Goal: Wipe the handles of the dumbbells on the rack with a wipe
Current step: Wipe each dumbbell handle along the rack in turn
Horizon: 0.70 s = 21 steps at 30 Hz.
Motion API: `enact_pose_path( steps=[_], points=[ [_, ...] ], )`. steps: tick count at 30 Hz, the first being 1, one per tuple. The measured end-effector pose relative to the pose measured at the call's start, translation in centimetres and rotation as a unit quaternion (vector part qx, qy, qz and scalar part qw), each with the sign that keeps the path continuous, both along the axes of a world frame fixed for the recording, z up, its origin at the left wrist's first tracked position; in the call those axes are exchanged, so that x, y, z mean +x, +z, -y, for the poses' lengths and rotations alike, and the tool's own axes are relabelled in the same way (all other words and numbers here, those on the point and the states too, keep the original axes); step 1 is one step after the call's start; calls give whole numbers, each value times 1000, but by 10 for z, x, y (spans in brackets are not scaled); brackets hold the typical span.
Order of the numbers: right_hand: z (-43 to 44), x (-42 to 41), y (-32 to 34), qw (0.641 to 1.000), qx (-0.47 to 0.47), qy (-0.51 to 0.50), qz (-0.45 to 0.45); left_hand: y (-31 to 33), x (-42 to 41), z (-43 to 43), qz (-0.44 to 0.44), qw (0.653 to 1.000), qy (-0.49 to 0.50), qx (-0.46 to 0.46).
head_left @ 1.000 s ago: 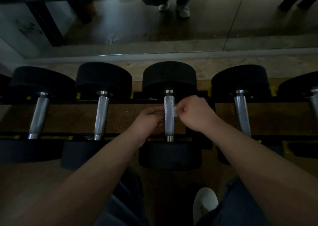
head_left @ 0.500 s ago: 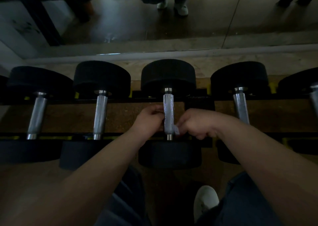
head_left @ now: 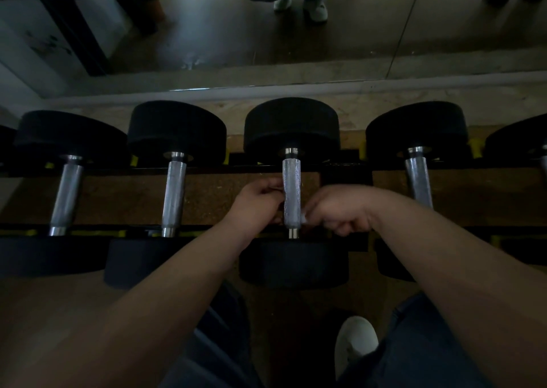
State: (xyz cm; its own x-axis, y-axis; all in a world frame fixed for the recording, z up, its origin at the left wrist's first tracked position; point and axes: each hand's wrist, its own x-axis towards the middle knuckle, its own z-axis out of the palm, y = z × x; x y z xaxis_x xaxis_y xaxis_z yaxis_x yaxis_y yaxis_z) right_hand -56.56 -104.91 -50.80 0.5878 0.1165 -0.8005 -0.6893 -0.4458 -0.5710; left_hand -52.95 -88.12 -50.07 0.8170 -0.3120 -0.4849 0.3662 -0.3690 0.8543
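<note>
Several black dumbbells lie side by side on a dark rack (head_left: 346,177), their knurled steel handles pointing toward me. The middle dumbbell's handle (head_left: 291,180) stands between my two hands. My left hand (head_left: 257,204) presses against the handle's left side, fingers curled. My right hand (head_left: 337,210) is closed on a small white wipe (head_left: 302,218) at the lower right of the handle, near its front collar. Most of the wipe is hidden in my fist.
Neighbouring handles stand at the left (head_left: 174,192) and the right (head_left: 418,180). A wall mirror (head_left: 266,32) behind the rack reflects floor and a person's white shoes. My own white shoe (head_left: 355,346) shows on the floor below the rack.
My right hand with the wipe has slid down the middle handle from its upper part to its lower end. My left hand stayed at the handle's left side.
</note>
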Motion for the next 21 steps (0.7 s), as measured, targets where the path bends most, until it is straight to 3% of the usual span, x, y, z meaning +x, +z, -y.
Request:
enact_pose_path(
  steps=[2,5,7,9,11,12,16,21],
  points=[
    [-4,7,-1,987,46,-141,56,-3,2,0,0,1000,0,7],
    [-4,21,1,916,141,-344,151,-5,3,-1,-1,1000,-3,13],
    [-2,18,0,933,122,-308,142,-5,3,0,-6,1000,-1,4],
    [1,5,0,985,58,-147,64,-3,3,1,-12,1000,7,-7],
    [-2,-5,2,1000,8,-21,20,-4,2,0,-6,1000,14,-12],
    [-3,-5,6,999,-23,-9,36,-6,2,-1,4,1000,22,-14],
    [-3,1,22,952,-123,-146,238,-9,1,-9,96,992,72,-33],
    [-9,-8,35,927,-33,-168,335,6,-5,-11,256,964,-50,-56]
  ],
)
